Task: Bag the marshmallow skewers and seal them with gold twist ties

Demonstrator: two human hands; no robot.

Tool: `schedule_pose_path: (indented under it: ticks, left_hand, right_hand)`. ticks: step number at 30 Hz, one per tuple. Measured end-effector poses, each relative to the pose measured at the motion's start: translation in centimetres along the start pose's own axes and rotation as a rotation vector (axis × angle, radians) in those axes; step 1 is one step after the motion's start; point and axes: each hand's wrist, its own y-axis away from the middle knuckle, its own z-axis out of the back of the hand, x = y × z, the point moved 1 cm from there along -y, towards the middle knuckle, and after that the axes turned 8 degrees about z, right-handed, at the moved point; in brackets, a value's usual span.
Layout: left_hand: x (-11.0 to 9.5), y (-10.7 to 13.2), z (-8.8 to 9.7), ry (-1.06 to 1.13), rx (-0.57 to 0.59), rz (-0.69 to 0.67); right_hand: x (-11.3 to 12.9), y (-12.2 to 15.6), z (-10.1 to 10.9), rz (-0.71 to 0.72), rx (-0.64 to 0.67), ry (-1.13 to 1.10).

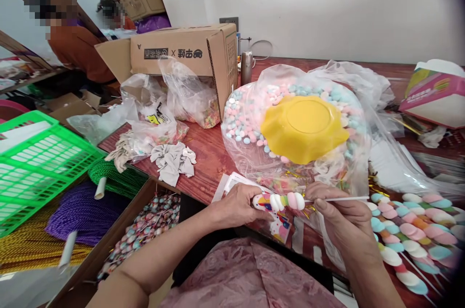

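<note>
My left hand [238, 206] is closed on a small printed wrapper [263, 201] at the end of a candy skewer [290, 200]. Pink, white and green sweets sit on that thin white stick. My right hand [339, 211] pinches the stick near its middle, thumb on top. Both hands hover over the near edge of the red-brown table [209, 162]. Just behind them lies a big clear bag of pastel candies [247, 124] with an upturned yellow dish [303, 129] on top. Finished candy skewers [410, 230] lie piled to the right.
A cardboard box [192, 53] and clear plastic bags [160, 114] stand at the back left. A green crate [39, 153], spools of cord [80, 211] and a tray of wrapped candies [145, 225] sit at the left. Two people work behind. A pink carton [436, 90] is far right.
</note>
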Motion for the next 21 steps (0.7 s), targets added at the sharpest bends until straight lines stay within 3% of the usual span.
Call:
schedule_pose_path:
  ticks: [2,6,12,17,21]
  left_hand:
    - [0.0,-0.1,0.1,-0.106,-0.052,-0.020]
    - [0.3,-0.3,-0.3,-0.144,0.001,-0.061]
    - [0.0,-0.1,-0.1,0.014,0.293,-0.098]
    - [-0.3,-0.2,0.6,0.129,0.584,0.039]
    - [-0.3,-0.5,0.5,0.136,0.626,0.079]
  right_hand:
    - [0.0,-0.1,-0.2,0.029,0.005,0.010]
    - [0.2,-0.2,-0.5,0.097,-0.003,0.078]
    - [1.0,-0.6,0.2,0.095,0.148,0.093]
    - [0.7,-1.8,1.0,0.101,0.303,-0.053]
    - [0.8,-2.2,1.0,0.126,0.414,-0.074]
